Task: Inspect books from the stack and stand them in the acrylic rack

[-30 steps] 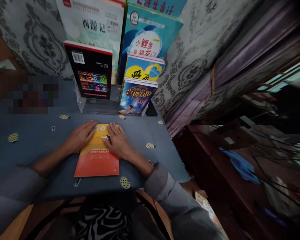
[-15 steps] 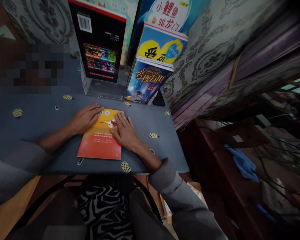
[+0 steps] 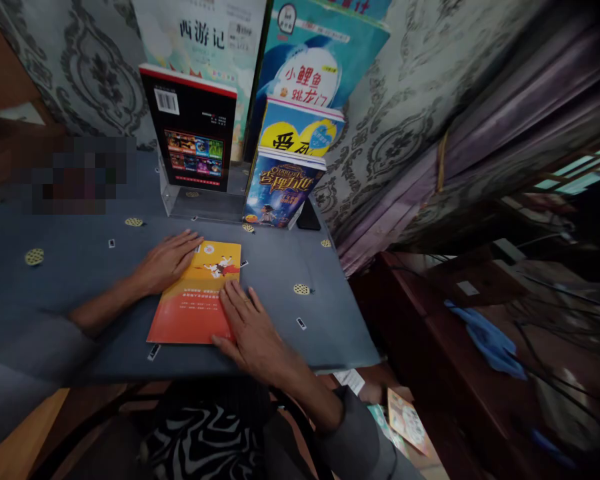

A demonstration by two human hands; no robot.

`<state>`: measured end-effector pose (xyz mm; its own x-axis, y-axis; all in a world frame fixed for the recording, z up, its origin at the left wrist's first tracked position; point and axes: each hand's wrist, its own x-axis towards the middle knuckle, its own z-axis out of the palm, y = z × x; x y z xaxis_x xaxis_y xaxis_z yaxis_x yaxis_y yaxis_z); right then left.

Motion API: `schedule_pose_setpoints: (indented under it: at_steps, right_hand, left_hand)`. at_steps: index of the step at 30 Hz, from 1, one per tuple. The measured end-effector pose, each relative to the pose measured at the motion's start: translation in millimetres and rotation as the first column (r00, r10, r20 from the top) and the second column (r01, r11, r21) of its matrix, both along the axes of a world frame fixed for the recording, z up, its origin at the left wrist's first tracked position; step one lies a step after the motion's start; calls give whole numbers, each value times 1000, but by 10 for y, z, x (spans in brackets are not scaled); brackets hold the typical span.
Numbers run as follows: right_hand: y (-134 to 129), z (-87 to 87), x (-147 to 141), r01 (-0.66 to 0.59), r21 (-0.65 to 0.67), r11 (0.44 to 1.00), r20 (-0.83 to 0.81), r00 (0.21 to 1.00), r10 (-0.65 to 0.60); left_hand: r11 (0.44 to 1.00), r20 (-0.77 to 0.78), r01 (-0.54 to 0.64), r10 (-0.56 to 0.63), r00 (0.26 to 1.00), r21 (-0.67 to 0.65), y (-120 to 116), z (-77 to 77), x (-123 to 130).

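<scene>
An orange and yellow book (image 3: 193, 303) lies flat on the table, its printed text upside down to me. My left hand (image 3: 167, 261) rests on its upper left edge, fingers stretched out and pointing up and to the right. On the lower right part of the cover lies my right hand (image 3: 250, 333), fingers extended and the thumb a little apart near the bottom edge. Neither hand grips the book; both are flat and open. The book's left edge is partly hidden under my left hand.
A clear acrylic stand (image 3: 205, 205) at the back holds a black book (image 3: 195, 127) and a blue book (image 3: 283, 190), with taller books behind. A dark phone-like object (image 3: 309, 217) lies beside it. The grey-blue tablecloth (image 3: 80, 280) ends near my lap. A blue cloth (image 3: 485, 340) lies at right.
My right hand has slid down the book's right side, from the upper cover toward the lower right corner. My left hand stays at the upper left. The view has tilted upward.
</scene>
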<state>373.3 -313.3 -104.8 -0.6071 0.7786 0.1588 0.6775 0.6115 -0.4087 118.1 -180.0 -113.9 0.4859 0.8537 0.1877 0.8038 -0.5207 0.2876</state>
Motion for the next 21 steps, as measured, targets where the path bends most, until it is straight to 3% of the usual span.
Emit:
schedule_pose_setpoints:
  at_steps: [4, 14, 21]
  right_hand:
    - [-59, 25, 10, -5, -19, 1000, 26, 1000, 6]
    - [-46, -26, 50, -17, 5, 1000, -48, 999, 17]
    - [-36, -189, 83, 105, -7, 994, -154, 983, -105]
  left_hand:
    - [999, -81, 33, -35, 996, -29, 7, 89, 66]
    - [945, -108, 309, -321, 941, -109, 147, 143, 545]
    - [883, -94, 449, -463, 881, -136, -13, 158, 524]
